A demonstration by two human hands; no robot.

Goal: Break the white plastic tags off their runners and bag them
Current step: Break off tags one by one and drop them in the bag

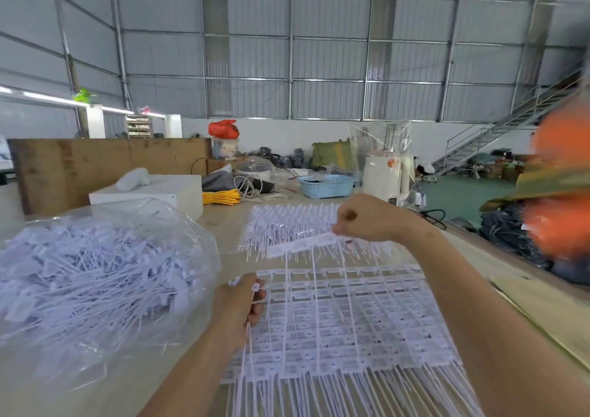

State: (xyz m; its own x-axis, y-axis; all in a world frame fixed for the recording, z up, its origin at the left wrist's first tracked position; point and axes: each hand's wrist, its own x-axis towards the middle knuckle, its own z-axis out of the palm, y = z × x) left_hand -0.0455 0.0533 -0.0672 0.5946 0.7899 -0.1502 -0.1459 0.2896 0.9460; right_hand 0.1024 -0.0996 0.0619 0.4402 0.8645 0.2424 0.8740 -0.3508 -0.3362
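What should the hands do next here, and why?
Probably pull the right hand up and away to snap its row of tags free. That hand pinches the row's end, the left hand grips loose tags, and the open bag waits beside it.

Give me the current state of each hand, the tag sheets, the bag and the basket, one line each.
left hand: fingers curled, gripping a few loose tags by their stems.
right hand: raised, pinching a strip of tags above the stack.
tag sheets: stacked flat on the table, tags not yet broken off.
clear plastic bag: open, heaped with loose tags.
blue basket: upright on the table; contents unclear.
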